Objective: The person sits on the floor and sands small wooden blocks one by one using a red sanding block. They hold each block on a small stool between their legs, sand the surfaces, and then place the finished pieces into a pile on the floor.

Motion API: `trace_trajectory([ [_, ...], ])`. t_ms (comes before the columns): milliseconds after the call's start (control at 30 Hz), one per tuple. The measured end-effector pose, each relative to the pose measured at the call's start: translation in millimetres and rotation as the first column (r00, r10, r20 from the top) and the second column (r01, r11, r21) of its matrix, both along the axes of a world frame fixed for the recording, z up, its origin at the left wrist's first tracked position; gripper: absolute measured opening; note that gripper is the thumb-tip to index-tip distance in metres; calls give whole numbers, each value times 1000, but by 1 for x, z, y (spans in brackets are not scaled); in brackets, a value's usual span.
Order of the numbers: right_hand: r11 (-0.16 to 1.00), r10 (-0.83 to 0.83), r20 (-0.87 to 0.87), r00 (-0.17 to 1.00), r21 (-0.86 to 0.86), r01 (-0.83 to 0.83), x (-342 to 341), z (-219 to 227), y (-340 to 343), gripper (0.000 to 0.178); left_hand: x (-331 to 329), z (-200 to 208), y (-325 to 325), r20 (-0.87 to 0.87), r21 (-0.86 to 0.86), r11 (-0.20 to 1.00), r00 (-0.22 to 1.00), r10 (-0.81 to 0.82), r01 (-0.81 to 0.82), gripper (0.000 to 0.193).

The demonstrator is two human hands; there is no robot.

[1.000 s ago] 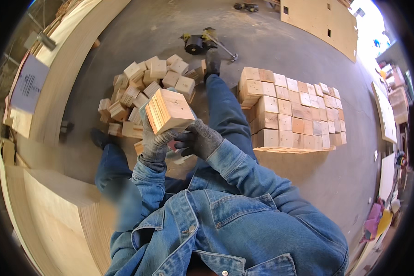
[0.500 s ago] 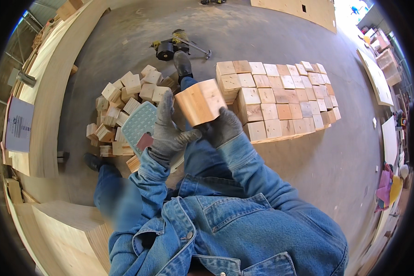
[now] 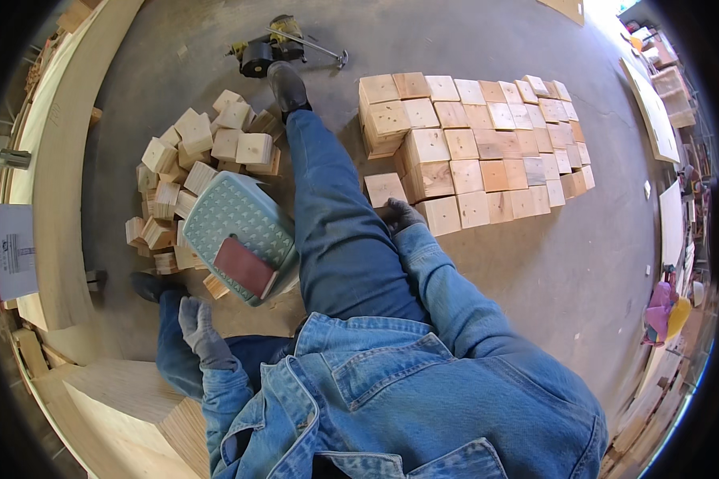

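Observation:
My right hand [image 3: 402,214], in a grey glove, is closed on a wooden block [image 3: 385,190] low beside the near left end of a block stack [image 3: 487,148]. The block sits at the stack's edge; its lower part and some of my fingers are hidden. My left hand [image 3: 200,326], gloved in grey, is above my left leg with nothing visible in it, its fingers extended close together. Between my legs stands a pale green plastic stool [image 3: 236,211], with a dark red flat piece [image 3: 245,266] on its top.
Loose wooden blocks [image 3: 188,152] lie in a heap beyond and left of the stool. A yellow-and-black nail gun [image 3: 272,49] and a metal rod tool [image 3: 315,46] lie past my right boot. Long stacked boards [image 3: 68,160] run along the left; a large timber piece [image 3: 128,415] is near left.
My right hand has lowered the block from in front of me to the stack's near left end. My left hand has come off the block and moved back left toward my leg.

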State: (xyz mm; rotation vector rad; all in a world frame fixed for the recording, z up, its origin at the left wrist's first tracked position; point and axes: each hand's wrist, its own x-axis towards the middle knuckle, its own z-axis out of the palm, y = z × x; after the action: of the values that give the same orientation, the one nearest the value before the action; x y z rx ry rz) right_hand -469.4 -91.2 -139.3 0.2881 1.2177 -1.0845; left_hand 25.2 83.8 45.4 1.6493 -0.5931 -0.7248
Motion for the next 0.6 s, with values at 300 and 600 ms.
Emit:
trace_trajectory([
  [300, 934, 226, -250, 941, 329, -137, -6, -104, -38, 34, 5, -22, 5, 17, 160, 987, 1000, 25, -27, 56],
  [600, 975, 134, -287, 949, 208, -74, -10, -156, -91, 39, -10, -17, -16, -10, 286, 958, 1000, 17, -14, 56],
])
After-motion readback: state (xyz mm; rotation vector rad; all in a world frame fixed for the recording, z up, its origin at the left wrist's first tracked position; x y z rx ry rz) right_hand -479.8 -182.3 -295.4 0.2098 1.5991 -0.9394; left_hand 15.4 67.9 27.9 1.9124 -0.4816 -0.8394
